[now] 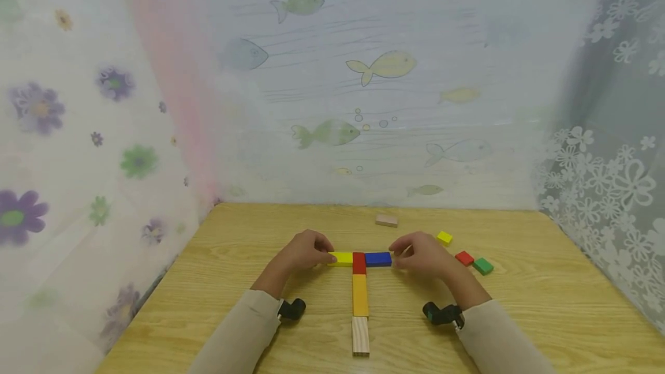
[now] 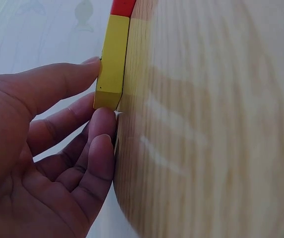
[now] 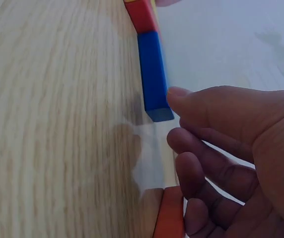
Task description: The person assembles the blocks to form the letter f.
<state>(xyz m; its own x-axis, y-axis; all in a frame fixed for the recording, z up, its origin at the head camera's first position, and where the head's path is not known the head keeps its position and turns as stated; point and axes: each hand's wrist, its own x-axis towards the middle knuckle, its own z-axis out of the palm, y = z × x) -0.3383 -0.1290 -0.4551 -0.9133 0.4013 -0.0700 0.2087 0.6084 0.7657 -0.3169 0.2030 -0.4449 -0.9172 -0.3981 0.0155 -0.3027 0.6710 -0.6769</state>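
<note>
On the table, wooden blocks form a T. A red block (image 1: 359, 263) sits at the junction, with a yellow block (image 1: 342, 258) to its left and a blue block (image 1: 378, 259) to its right. An orange-yellow block (image 1: 360, 295) and a plain wood block (image 1: 361, 336) make the stem. My left hand (image 1: 303, 251) pinches the yellow block's outer end, thumb (image 2: 90, 74) against it. My right hand (image 1: 421, 255) is beside the blue block's outer end, fingers loosely bent; its thumb (image 3: 181, 96) lies close to the edge, and whether it touches is unclear.
Right of my right hand lie a small yellow block (image 1: 444, 238), a red block (image 1: 464, 258) and a green block (image 1: 483, 266). Farther back is a pale wood block (image 1: 387, 221). A fish-patterned curtain (image 1: 332, 178) hangs behind the wood-grain table (image 1: 234, 247).
</note>
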